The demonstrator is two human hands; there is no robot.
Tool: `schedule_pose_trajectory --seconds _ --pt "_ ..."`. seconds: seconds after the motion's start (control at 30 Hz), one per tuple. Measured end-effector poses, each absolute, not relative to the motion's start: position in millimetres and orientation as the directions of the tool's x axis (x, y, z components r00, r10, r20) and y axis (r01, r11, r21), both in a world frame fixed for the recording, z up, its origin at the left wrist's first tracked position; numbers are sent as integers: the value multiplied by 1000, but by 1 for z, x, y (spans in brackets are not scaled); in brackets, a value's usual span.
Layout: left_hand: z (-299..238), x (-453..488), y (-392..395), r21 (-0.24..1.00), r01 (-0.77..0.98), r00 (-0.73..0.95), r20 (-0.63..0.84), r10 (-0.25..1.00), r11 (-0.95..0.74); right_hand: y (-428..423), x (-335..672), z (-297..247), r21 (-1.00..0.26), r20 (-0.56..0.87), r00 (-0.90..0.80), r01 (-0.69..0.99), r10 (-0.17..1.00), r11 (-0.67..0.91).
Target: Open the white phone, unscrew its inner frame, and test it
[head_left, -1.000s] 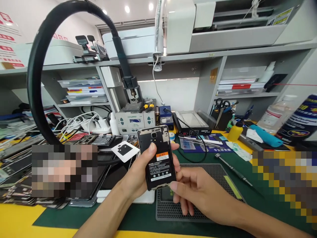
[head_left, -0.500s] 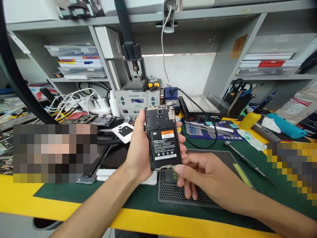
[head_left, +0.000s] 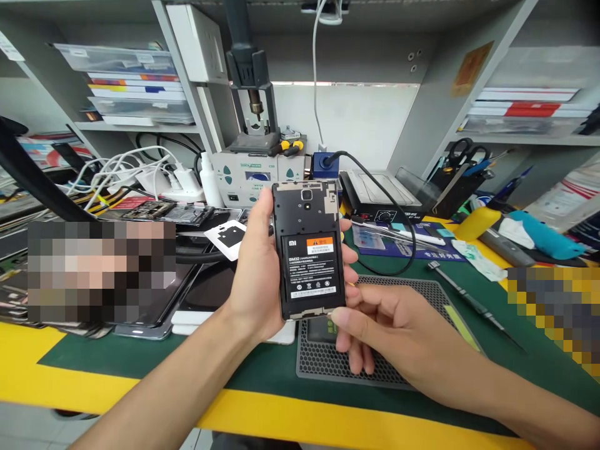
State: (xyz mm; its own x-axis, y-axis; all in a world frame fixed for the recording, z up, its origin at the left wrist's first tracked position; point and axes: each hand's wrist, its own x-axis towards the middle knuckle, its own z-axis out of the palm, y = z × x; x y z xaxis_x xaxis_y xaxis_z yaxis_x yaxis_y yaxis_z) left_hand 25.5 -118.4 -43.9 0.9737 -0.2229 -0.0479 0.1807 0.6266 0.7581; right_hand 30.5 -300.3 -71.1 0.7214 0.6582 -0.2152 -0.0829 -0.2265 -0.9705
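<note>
My left hand [head_left: 253,269] wraps round a smartphone [head_left: 310,212] with its back cover off, thumb along the left edge and fingertips past the right edge. The phone's inner side faces me, showing the camera at the top and a black battery [head_left: 309,272] printed "BM32" with an orange label. At the phone's lower right corner, my right hand [head_left: 398,331] pinches the edge between thumb and forefinger, its other fingers curled below. Both hands hold the phone above a grey honeycomb mat [head_left: 394,374].
A screwdriver-like tool [head_left: 471,301] lies right of the mat. Several phones and parts [head_left: 210,287] crowd the left, with a white card [head_left: 225,239] among them. Behind stand a rework station [head_left: 255,178], a small heating plate [head_left: 382,194] and a black cable [head_left: 412,231].
My view has shifted a little downward and closer, so the bench and shelves sit higher in the picture. Both hands keep the same hold on the phone.
</note>
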Motion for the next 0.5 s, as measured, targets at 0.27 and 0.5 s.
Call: schedule_pose_trajectory --seconds 0.27,0.5 --pt "-42 24 -119 713 201 966 -30 -256 672 -299 29 -69 -974 -208 728 -91 654 -208" --pt "-45 25 -118 730 194 970 -41 -241 655 -299 28 -70 -976 -200 731 -88 652 -199"
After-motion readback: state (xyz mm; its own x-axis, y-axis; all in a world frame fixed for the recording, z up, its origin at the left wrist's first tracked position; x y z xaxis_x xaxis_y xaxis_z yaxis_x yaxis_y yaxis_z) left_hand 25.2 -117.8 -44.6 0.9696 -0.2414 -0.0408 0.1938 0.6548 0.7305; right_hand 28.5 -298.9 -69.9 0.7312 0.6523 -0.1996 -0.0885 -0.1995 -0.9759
